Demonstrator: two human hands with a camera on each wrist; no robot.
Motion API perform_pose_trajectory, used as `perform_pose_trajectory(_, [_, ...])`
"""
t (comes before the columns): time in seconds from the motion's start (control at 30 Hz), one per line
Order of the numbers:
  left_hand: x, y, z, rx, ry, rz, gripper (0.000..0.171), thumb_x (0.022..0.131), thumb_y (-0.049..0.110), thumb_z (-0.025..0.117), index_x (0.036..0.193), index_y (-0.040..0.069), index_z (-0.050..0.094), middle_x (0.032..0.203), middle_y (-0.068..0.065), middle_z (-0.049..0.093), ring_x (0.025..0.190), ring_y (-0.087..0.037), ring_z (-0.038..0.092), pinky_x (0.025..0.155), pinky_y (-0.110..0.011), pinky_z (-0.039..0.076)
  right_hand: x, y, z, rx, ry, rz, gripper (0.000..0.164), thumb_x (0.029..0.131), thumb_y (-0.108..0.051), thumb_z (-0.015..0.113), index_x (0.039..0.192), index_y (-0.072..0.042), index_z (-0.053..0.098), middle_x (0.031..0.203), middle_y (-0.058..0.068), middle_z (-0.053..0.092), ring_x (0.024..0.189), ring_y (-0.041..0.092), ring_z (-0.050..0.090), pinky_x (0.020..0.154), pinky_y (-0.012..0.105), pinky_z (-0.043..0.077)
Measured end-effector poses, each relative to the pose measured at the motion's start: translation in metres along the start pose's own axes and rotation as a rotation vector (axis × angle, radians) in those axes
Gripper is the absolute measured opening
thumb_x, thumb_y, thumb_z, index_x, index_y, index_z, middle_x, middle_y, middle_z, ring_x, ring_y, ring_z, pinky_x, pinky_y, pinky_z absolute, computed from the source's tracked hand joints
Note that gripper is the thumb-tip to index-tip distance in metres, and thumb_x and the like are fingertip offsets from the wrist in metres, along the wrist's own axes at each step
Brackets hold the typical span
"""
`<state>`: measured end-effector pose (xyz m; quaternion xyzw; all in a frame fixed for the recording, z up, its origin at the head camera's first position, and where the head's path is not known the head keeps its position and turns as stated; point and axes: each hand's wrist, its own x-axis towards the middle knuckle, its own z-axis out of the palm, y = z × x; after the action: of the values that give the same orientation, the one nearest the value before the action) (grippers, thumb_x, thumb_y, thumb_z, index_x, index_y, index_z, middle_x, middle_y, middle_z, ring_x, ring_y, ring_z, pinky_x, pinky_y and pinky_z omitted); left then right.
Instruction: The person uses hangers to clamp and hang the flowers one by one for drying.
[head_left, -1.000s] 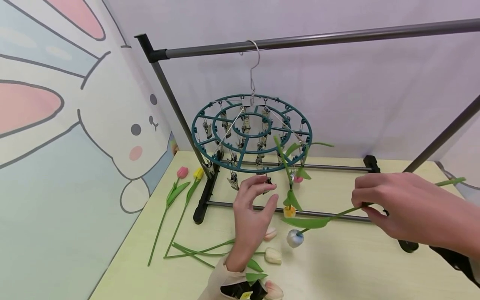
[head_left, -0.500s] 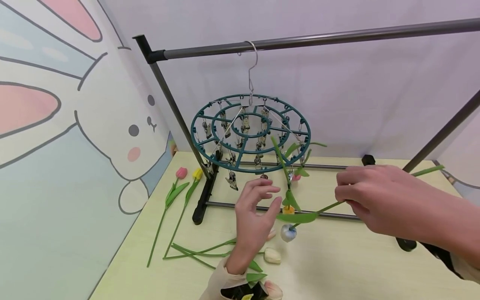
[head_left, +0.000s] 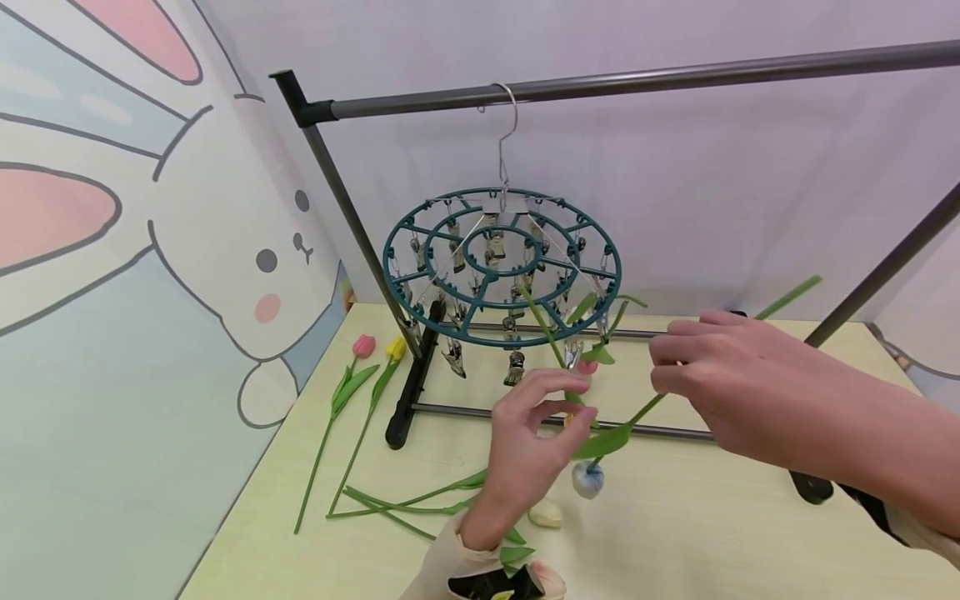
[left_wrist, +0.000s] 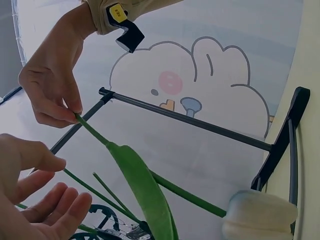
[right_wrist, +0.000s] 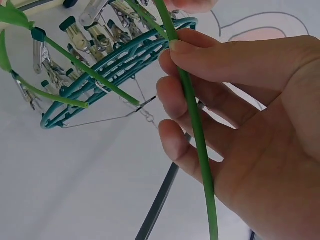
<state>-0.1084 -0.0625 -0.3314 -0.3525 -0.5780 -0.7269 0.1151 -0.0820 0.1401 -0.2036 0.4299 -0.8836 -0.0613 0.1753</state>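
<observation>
Stem (right_wrist: 202, 147) of blue tulip (head_left: 588, 481) in pinch of right hand (head_left: 716, 379), left hand (head_left: 527, 442) loosely parted

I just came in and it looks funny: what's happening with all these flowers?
A person's right hand is holding a blue tulip by its stem, flower end down. The left hand is raised near the clips of a round green hanger, with nothing seen in its grasp. The hanger hangs from a metal bar. A pink flower and a yellow flower already hang upside down from it. More tulips lie on the table.
</observation>
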Motion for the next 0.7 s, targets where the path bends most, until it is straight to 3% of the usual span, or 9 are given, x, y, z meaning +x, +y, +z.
perform_pose_trajectory(0.23, [0.005,0.005,0.007,0.031,-0.08,-0.056,0.027,0.083,-0.004,0.068,0.109,-0.003,0.062,0.111,-0.013,0.061,0.109,-0.019,0.057,0.077,-0.032,0.057,0.01,-0.004,-0.002,-0.006,-0.048,-0.009,0.03,0.059,0.009,0.077,0.072,-0.015,0.065,0.075,-0.006,0.051,0.071,0.015,0.048,0.064,0.032,0.041])
perform_pose_trajectory(0.53, [0.01,0.007,0.011,0.137,-0.134,-0.034,0.023,0.084,0.002,0.07,0.107,0.002,0.063,0.095,-0.01,0.064,0.087,-0.015,0.063,0.071,-0.025,0.056,0.026,-0.012,-0.005,0.017,-0.069,-0.026,0.037,0.059,0.01,0.078,0.083,-0.017,0.07,0.072,-0.007,0.052,0.073,0.014,0.05,0.068,0.032,0.042])
perform_pose_trajectory(0.7, [0.01,0.006,0.007,0.176,-0.12,-0.083,0.017,0.084,0.005,0.071,0.101,0.005,0.066,0.088,-0.007,0.067,0.081,-0.008,0.063,0.07,-0.025,0.057,0.034,-0.019,-0.008,0.05,0.03,-0.058,0.037,0.061,0.012,0.072,0.084,-0.016,0.069,0.074,-0.005,0.052,0.075,0.016,0.049,0.073,0.034,0.046])
